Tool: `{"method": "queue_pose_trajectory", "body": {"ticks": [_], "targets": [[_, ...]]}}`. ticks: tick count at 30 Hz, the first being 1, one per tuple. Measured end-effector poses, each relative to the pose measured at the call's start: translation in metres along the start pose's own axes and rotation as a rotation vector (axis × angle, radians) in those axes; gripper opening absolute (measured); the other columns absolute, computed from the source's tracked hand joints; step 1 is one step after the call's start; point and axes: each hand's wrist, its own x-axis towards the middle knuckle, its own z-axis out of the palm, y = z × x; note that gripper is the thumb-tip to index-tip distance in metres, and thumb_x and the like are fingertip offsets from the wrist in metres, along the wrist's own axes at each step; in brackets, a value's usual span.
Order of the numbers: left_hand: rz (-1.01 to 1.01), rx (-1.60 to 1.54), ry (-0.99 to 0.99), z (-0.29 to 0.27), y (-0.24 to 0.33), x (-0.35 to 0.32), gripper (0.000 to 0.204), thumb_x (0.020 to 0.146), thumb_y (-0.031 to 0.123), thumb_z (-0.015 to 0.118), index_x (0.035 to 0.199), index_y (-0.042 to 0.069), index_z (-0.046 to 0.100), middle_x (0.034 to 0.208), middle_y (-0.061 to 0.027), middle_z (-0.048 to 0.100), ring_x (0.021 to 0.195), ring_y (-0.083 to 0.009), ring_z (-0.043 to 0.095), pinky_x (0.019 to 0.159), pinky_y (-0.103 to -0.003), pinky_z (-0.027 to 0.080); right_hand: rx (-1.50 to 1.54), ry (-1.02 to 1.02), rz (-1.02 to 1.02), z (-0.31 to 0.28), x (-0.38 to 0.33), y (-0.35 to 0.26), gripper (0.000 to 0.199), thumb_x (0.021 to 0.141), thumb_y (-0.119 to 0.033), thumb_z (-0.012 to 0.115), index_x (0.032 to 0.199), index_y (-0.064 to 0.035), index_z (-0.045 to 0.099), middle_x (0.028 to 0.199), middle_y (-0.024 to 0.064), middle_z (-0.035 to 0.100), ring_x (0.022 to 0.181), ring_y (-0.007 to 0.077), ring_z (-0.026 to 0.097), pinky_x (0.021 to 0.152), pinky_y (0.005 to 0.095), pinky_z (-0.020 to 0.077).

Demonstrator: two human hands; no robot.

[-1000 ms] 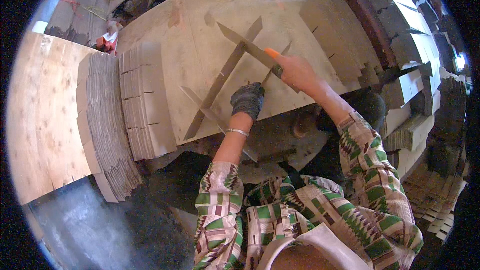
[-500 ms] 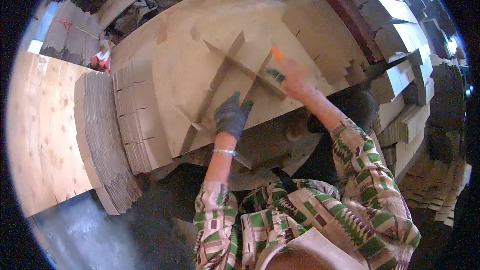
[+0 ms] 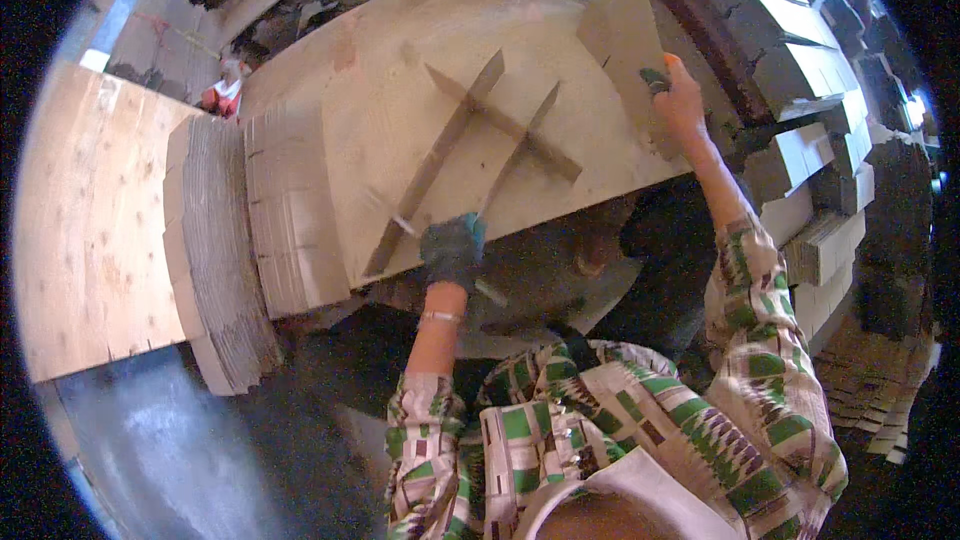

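Note:
My left hand [image 3: 452, 248], in a dark glove, is closed at the near end of a slotted cardboard strip [image 3: 518, 152]. A thin pale strip passes under or through this hand; which strips it grips is partly hidden. Another long cardboard strip [image 3: 432, 172] lies alongside, and a shorter cross strip [image 3: 550, 155] crosses both, forming a loose lattice on the board. My right hand [image 3: 682, 100], with orange and green finger covers, pinches the edge of a long, wide cardboard piece [image 3: 625, 15] at the board's right side.
The lattice rests on a broad pale board [image 3: 400, 100]. Stacks of slotted cardboard [image 3: 295, 210] stand at its left, beside a plywood sheet [image 3: 100, 220]. More cardboard stacks [image 3: 790, 50] line the right. A red and white item [image 3: 222, 98] lies at the far left.
My right hand has moved right, away from the lattice, and now has hold of a long cardboard piece. My left hand has drawn slightly nearer to me.

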Motion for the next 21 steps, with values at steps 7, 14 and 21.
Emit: {"method": "queue_pose_trajectory", "body": {"ticks": [7,14,21], "targets": [[-0.018,-0.024,-0.051,-0.005,0.005,0.01,0.029,0.097,0.034,0.049,0.097,0.015,0.071,0.093,-0.0145,0.073,0.085,-0.0366,0.07,0.072,-0.051,0.054,0.217,-0.476,-0.235,0.063,-0.13,-0.124,0.087,0.074,0.009,0.061,0.154,-0.0159,0.038,0.101,0.0246,0.07,0.095,0.0414,0.068,0.081,0.0448,0.0547],[0.028,0.026,-0.07,-0.004,0.008,0.016,0.021,0.093,0.023,0.051,0.096,0.017,0.071,0.093,-0.0131,0.073,0.086,-0.0343,0.072,0.071,-0.048,0.057,0.015,-0.616,-0.414,0.097,-0.147,-0.123,0.1,0.072,0.003,0.063,0.159,-0.0233,0.022,0.085,0.0224,0.07,0.076,0.0427,0.068,0.066,0.0532,0.0548],[0.001,0.038,-0.032,-0.002,0.01,0.013,0.017,0.086,0.029,0.064,0.093,0.016,0.073,0.091,-0.0135,0.074,0.087,-0.0355,0.072,0.08,-0.048,0.055,-0.069,-0.72,-0.422,0.108,-0.143,-0.131,0.101,0.072,0.003,0.063,0.16,-0.0237,0.02,0.082,0.0216,0.069,0.075,0.0423,0.068,0.065,0.052,0.0541]]}}
